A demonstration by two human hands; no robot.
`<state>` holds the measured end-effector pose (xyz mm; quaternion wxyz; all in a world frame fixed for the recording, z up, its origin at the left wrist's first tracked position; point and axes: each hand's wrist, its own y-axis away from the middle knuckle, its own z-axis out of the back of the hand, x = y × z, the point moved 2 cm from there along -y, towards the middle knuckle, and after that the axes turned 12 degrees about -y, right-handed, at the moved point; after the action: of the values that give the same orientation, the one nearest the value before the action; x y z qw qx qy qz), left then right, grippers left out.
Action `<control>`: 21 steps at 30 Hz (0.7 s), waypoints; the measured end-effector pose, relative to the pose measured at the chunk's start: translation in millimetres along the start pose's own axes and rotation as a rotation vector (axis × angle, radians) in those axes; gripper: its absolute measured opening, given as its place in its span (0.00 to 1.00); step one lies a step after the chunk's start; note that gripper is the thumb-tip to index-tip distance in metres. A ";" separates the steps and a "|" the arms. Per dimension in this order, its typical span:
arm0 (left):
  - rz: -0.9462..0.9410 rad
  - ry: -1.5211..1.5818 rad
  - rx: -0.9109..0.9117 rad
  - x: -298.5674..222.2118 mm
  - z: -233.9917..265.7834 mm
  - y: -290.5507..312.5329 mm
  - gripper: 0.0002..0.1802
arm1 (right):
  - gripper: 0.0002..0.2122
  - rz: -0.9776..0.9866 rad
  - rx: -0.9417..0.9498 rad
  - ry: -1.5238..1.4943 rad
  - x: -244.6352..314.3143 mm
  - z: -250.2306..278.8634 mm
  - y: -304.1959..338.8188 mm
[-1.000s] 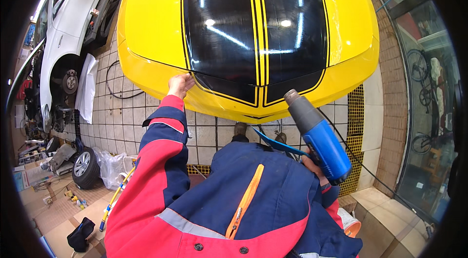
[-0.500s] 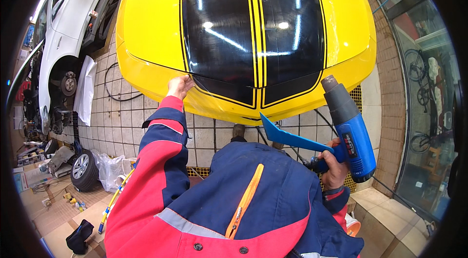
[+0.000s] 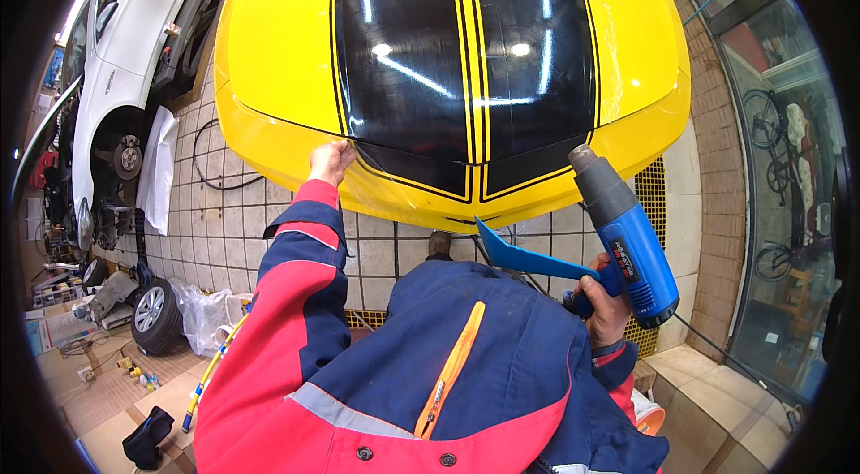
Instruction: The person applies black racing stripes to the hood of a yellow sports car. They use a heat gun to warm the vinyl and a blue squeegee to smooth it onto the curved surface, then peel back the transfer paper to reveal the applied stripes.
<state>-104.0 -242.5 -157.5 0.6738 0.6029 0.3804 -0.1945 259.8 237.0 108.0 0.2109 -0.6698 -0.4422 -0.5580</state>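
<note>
A yellow car [image 3: 278,53] with wide black stripes on its hood faces me. My left hand [image 3: 331,160] is closed in a pinch at its front edge, beside the left black stripe. From those fingers a thin clear film [image 3: 372,180] seems to stretch over the yellow front panel. In my right hand [image 3: 610,316] are the handle of a blue heat gun [image 3: 638,254] and a flat blue squeegee [image 3: 528,257]. The gun's dark nozzle points up and left toward the car's front, a little apart from it. The squeegee sticks out leftward, its tip near the bumper's lower edge.
A white car [image 3: 143,26] with a wheel off stands at the left. Near it are a loose wheel [image 3: 155,316], plastic sheeting [image 3: 204,313] and scattered tools. The heat gun's cord [image 3: 726,357] trails to the right, near a glass wall [image 3: 779,160]. Dark hoses cross the tiled floor.
My right hand has shifted slightly left, bringing the heat gun and its nozzle left and a little lower. The left hand has stayed almost in place.
</note>
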 end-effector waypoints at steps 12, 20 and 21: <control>-0.020 0.009 0.042 -2.8 0.9 6.4 0.05 | 0.23 -0.004 -0.001 0.039 -3.2 0.4 5.0; -0.016 0.005 0.099 -8.5 -0.8 8.3 0.06 | 0.24 -0.012 0.010 0.037 -4.8 0.5 7.7; -0.011 -0.001 0.101 -9.0 -1.0 8.7 0.06 | 0.24 -0.015 0.009 0.038 -5.0 0.5 8.0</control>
<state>-103.8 -241.6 -145.0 0.6417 0.6338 0.3731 -0.2175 266.8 231.4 104.9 0.2181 -0.6547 -0.4460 -0.5700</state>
